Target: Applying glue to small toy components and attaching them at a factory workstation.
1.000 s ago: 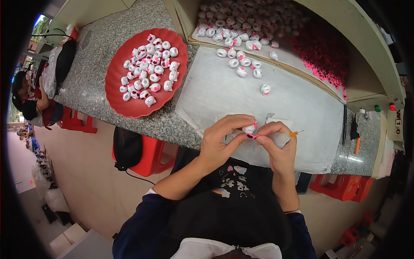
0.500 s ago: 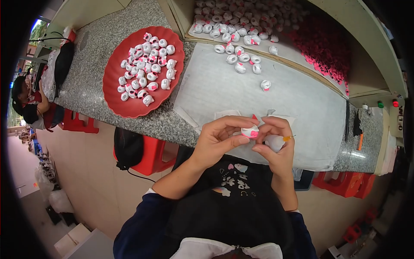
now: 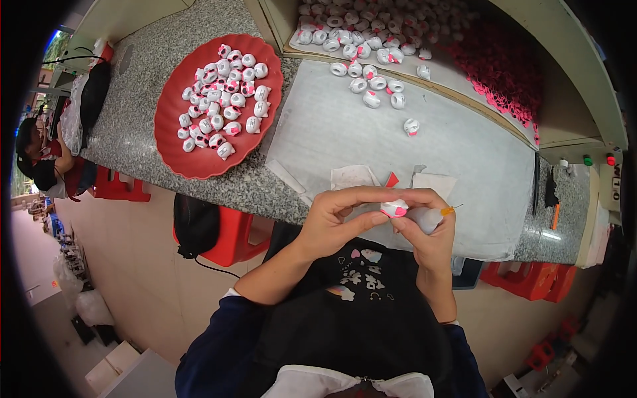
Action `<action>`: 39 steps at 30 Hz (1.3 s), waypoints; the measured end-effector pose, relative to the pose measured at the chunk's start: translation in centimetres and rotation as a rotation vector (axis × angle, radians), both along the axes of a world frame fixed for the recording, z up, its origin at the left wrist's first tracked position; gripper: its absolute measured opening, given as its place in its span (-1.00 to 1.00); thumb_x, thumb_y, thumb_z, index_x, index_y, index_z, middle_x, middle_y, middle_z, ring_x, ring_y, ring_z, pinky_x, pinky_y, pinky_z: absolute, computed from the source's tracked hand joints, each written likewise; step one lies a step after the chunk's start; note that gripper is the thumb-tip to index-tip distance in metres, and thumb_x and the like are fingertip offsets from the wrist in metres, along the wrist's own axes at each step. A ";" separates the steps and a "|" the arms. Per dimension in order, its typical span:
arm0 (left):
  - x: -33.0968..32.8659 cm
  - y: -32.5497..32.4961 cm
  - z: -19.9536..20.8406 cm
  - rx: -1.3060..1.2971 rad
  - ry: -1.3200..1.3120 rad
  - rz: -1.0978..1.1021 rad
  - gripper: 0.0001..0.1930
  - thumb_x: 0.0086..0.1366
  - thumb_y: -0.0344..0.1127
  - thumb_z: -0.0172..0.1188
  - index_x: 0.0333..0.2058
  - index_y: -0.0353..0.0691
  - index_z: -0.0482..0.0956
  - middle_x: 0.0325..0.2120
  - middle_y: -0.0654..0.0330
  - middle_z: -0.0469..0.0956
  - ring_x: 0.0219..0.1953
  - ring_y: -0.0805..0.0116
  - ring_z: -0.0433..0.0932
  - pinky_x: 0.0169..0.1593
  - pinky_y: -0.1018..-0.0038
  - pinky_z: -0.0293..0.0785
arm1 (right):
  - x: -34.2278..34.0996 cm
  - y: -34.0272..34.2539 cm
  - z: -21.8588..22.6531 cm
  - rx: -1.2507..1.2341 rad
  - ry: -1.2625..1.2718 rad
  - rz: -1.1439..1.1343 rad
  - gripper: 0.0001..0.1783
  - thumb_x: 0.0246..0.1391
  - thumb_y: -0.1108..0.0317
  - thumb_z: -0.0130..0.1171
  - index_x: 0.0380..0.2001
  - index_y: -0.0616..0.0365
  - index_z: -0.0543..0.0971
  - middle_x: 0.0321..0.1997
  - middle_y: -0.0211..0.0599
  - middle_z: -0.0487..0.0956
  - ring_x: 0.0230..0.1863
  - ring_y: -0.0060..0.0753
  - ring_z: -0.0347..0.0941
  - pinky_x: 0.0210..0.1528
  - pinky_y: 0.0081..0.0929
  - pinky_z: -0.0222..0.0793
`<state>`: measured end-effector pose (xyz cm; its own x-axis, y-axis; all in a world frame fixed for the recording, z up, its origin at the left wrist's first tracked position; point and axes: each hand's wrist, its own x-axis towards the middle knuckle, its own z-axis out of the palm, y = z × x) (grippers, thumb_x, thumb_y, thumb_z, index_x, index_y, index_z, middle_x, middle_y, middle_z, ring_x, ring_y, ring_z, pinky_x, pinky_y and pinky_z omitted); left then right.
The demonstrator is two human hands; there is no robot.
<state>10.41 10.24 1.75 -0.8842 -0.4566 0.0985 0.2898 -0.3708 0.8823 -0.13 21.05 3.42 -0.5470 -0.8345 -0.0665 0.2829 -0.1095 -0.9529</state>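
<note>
Between the fingertips of both hands is a small white toy head (image 3: 394, 209) with pink patches. My left hand (image 3: 338, 220) pinches it from the left, fingers over its top and thumb below. Closing on it from the right, my right hand (image 3: 424, 222) presses with thumb and fingertips. Tucked in that same hand is a white squeeze bottle (image 3: 428, 218) with an orange needle tip pointing right. Just beyond the fingers, a red pointed piece (image 3: 391, 180) lies on the white sheet (image 3: 464, 152). One loose toy head (image 3: 411, 127) lies farther off on the sheet.
A red scalloped tray (image 3: 174, 156) of similar heads stands at left on the speckled stone counter (image 3: 142, 119). More white heads (image 3: 371, 40) are heaped in the shelf at the back, beside a pile of pink pieces (image 3: 501, 93). Another person (image 3: 46, 156) sits at far left.
My hands have come closer together, and the right fingertips now meet the toy head. The head has turned slightly, showing more pink. The view has shifted a little.
</note>
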 end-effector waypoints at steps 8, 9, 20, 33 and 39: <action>0.5 -0.4 -0.2 -0.187 0.006 0.017 -0.73 -0.06 -0.60 0.08 -0.29 -0.40 0.41 -0.26 0.00 0.40 -0.15 0.26 0.36 -0.06 0.43 0.22 | 0.3 -0.2 0.0 0.013 -0.011 0.023 -0.73 -0.29 0.66 0.10 -0.37 0.31 0.44 -0.52 -0.39 0.43 -0.52 -0.73 0.28 -0.51 -0.80 0.15; 0.5 -0.4 -0.3 -0.110 0.019 -0.035 -0.73 -0.07 -0.59 0.10 -0.30 -0.39 0.42 -0.26 0.01 0.40 -0.14 0.26 0.35 -0.05 0.42 0.21 | 0.4 0.0 0.3 0.025 0.003 -0.008 -0.73 -0.31 0.65 0.12 -0.38 0.31 0.44 -0.51 -0.37 0.44 -0.51 -0.70 0.29 -0.48 -0.79 0.17; 1.5 -1.2 -0.2 -0.174 0.026 0.129 -0.79 -0.11 -0.58 0.14 -0.40 -0.32 0.45 -0.36 0.09 0.41 -0.23 0.33 0.36 -0.14 0.46 0.23 | 1.4 -1.2 -0.4 0.091 -0.088 0.003 -0.65 -0.33 0.59 0.15 -0.32 0.30 0.42 -0.48 -0.32 0.42 -0.51 -0.65 0.29 -0.41 -0.73 0.20; -7.0 -5.4 1.9 -1.235 -0.236 0.300 -0.73 -0.09 -0.49 0.11 -0.31 -0.20 0.44 -0.42 0.14 0.43 -0.36 0.24 0.41 -0.30 0.47 0.33 | -1.6 1.8 -1.2 -0.056 0.099 -0.191 -0.45 -0.43 0.54 -0.14 -0.18 0.16 0.11 -0.27 -0.15 0.20 -0.54 -0.48 0.20 -0.48 -0.63 0.17; -10.5 -4.0 -0.7 -1.376 -0.361 0.092 -0.79 -0.07 -0.48 0.10 -0.36 -0.19 0.46 -0.48 0.19 0.40 -0.45 0.31 0.40 -0.40 0.48 0.36 | -2.3 4.0 -0.9 -0.074 0.174 -0.233 -0.58 -0.35 0.50 -0.15 -0.25 0.19 0.17 -0.25 -0.18 0.19 -0.44 -0.39 0.26 -0.48 -0.51 0.24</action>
<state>-0.06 6.25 1.10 -0.9287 -0.2398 0.2829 -0.0488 0.8352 0.5478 -2.47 25.03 2.48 -0.7223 -0.6841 0.1014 0.0754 -0.2236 -0.9718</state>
